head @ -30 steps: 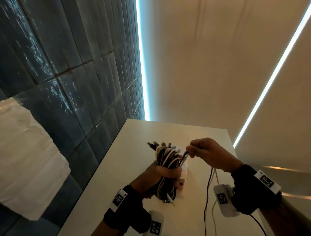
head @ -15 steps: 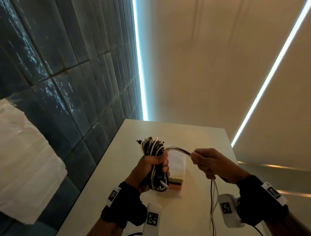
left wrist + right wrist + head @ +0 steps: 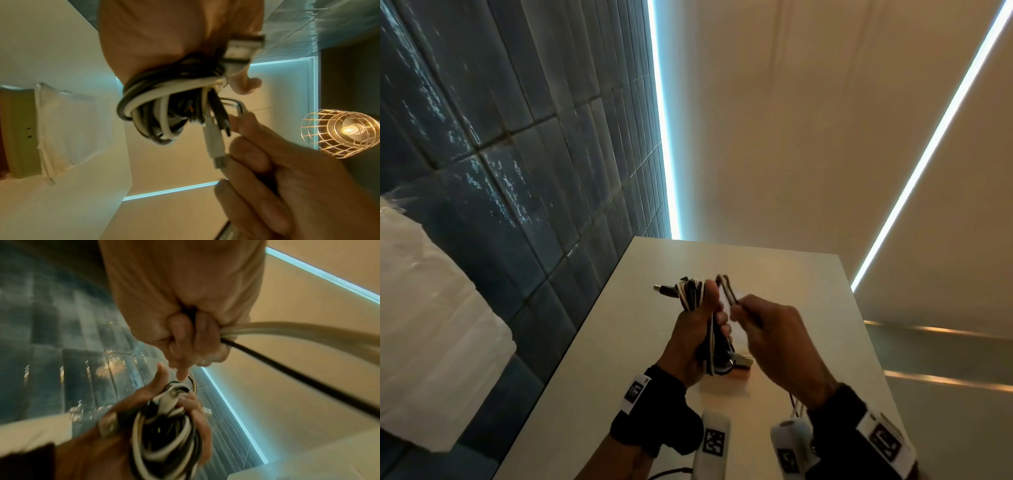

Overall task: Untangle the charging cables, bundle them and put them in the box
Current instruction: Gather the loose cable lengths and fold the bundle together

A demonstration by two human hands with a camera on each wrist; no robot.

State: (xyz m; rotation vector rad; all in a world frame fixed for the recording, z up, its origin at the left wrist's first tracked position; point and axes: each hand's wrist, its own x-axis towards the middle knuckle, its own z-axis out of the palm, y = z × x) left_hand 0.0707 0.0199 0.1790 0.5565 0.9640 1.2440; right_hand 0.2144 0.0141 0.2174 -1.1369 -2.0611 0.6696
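Observation:
My left hand [image 3: 717,318] grips an upright bundle of black and white charging cables [image 3: 690,294] above the white table [image 3: 774,270]; plugs stick out at its top. My right hand [image 3: 743,310], close beside it, pinches loose black and white strands [image 3: 726,287] that arch from the bundle's top. These strands trail down past my right wrist [image 3: 796,406]. The left wrist view shows the coiled bundle [image 3: 156,104] and the right hand [image 3: 257,154] by a white plug [image 3: 216,146]. In the right wrist view the fist [image 3: 185,345] holds the strands [image 3: 308,381]. A small box [image 3: 743,361] lies on the table under my hands, mostly hidden.
A dark tiled wall [image 3: 534,171] runs along the table's left edge. A white wrapped bulk [image 3: 431,325] juts out at the left. A wire-cage lamp [image 3: 345,129] glows in the left wrist view. Bare table surface lies beyond my hands.
My right hand has moved left, from well to the right of the bundle to right beside it, so the arch of loose strands is now short. My left hand still grips the bundle.

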